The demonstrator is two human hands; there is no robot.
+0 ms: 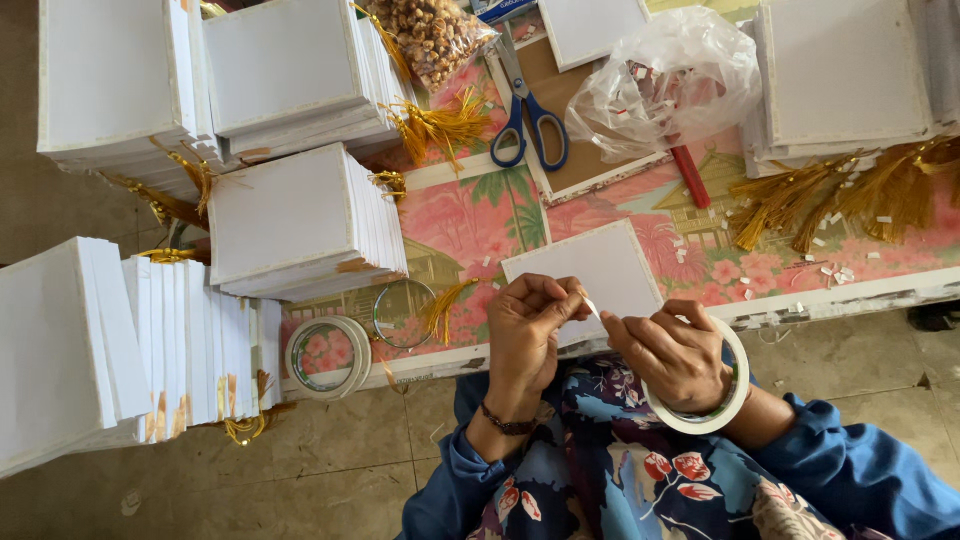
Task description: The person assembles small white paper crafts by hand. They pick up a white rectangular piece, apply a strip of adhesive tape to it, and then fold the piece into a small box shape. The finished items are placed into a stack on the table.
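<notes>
Fingers of both hands pinch a tape strip (592, 308) over the white card (590, 270).

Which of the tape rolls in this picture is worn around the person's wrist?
The white tape roll ringing the right hand's wrist. The other white roll and the clear ring lie flat on the table, untouched.

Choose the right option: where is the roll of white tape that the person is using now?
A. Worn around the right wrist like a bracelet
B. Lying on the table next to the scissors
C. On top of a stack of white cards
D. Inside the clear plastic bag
A. The roll of white tape circles the wrist of the right hand, while the fingers of the left hand pinch a small white piece.
</notes>
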